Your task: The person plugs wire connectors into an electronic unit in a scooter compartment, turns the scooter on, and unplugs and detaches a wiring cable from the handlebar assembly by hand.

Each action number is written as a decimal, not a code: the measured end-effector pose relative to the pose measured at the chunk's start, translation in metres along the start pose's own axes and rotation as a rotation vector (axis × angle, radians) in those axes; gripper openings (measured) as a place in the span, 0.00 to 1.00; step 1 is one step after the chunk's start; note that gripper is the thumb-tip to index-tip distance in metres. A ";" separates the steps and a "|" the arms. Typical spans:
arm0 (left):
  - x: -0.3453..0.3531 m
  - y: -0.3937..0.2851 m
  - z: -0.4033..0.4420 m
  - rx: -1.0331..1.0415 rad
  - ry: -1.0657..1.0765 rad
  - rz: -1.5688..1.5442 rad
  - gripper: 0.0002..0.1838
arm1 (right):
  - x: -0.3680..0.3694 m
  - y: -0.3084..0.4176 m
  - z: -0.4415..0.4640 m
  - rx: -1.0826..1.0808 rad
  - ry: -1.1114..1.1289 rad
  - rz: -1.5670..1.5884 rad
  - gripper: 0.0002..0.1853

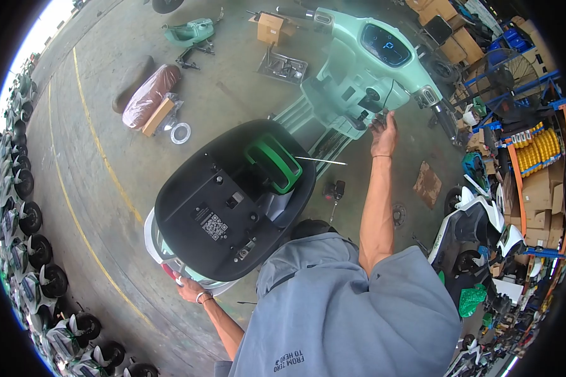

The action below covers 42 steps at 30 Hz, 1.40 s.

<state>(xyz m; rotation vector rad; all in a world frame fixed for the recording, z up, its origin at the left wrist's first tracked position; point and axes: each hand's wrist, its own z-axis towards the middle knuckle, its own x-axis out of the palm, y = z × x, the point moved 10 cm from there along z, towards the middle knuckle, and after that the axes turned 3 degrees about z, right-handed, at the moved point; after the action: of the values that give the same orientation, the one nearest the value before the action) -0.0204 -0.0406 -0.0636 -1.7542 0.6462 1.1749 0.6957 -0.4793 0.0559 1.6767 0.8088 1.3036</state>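
Note:
A mint-green scooter [333, 94] stands before me, its round display lit with a "P". My right hand [383, 133] reaches up to the inner front panel below the handlebar, beside a thin dark cable [388, 94]. Its fingers are bent; what they hold, if anything, is too small to make out. At the tail, my left hand [190, 288] is closed around the rear grab rail [155, 242], next to a red tail light [168, 271]. Between my hands lies the black seat compartment [192, 188], with a green handle [275, 164] in its opening and a QR label.
A power drill [336, 191] lies on the floor right of the scooter. Left are a wrapped brown seat [152, 94] and a metal ring [180, 133]. A tool tray [283, 67] sits ahead. Shelving [516, 169] and scooter parts line the right; parked scooters [31, 220] line the left.

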 end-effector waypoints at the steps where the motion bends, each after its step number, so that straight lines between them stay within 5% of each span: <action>1: 0.003 0.001 0.002 0.005 0.011 -0.007 0.43 | -0.001 0.000 0.000 0.004 -0.009 -0.024 0.24; 42: -0.007 -0.009 -0.007 0.039 -0.069 -0.015 0.41 | -0.013 -0.030 -0.012 0.063 -0.060 -0.053 0.21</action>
<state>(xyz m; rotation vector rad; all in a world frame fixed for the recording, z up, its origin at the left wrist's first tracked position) -0.0129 -0.0426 -0.0530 -1.6760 0.6097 1.2001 0.6815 -0.4743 0.0243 1.7242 0.8610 1.1972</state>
